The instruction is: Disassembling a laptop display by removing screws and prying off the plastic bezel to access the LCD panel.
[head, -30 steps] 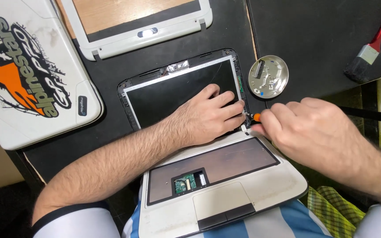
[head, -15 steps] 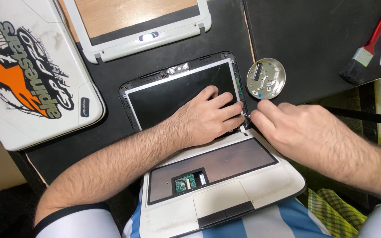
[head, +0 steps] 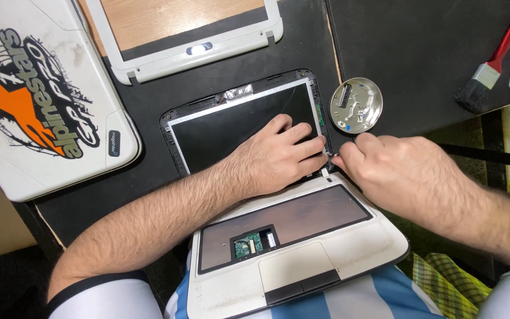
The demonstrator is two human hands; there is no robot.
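Lying at the far left on the black table (head: 420,47) is a white laptop lid (head: 42,100) with an orange and black sticker, and a loose white screen bezel (head: 196,50) sits just beyond the opened small white laptop (head: 302,254), whose keyboard is out. Left hand (head: 275,156) rests flat, fingers spread, on the bare dark screen panel (head: 219,127), holding nothing, its fingertips at the panel's right edge near the hinge. Right hand (head: 405,171) pinches at that same hinge corner, though what it grips cannot be told, with a round metal dish (head: 356,105) just beyond it and a paintbrush (head: 491,65) farther right.
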